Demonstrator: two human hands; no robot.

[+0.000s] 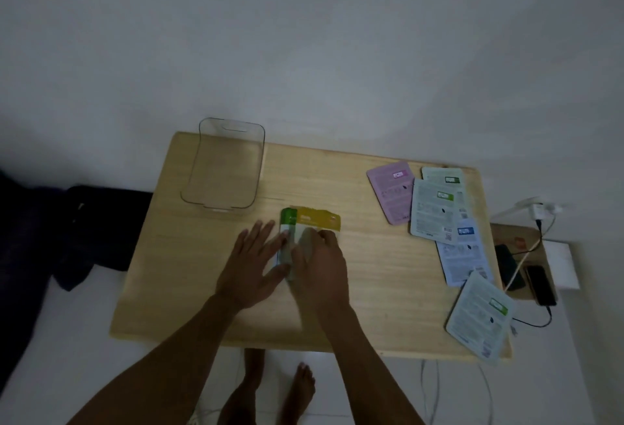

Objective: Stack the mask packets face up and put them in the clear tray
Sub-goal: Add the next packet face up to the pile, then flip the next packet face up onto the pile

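Observation:
A small stack of mask packets lies face up at the middle of the wooden table (189,289): a yellow-topped packet (320,220) over a green-topped one (288,218). My left hand (255,262) rests flat with fingers spread against the stack's left edge. My right hand (322,269) presses down on the top packet, fingers curled at its upper part. The clear tray (224,167) stands with nothing in it at the table's back left. Several packets lie back side up at the right: a pink one (391,196), pale green ones (435,208), a blue one (464,255), another (479,320) overhanging the front right corner.
A dark cloth (94,232) lies left of the table. To the right, a low stand holds phones (540,284) with charging cables and a wall plug (540,211). My bare feet (280,387) show below the front edge. Behind the table is a white wall.

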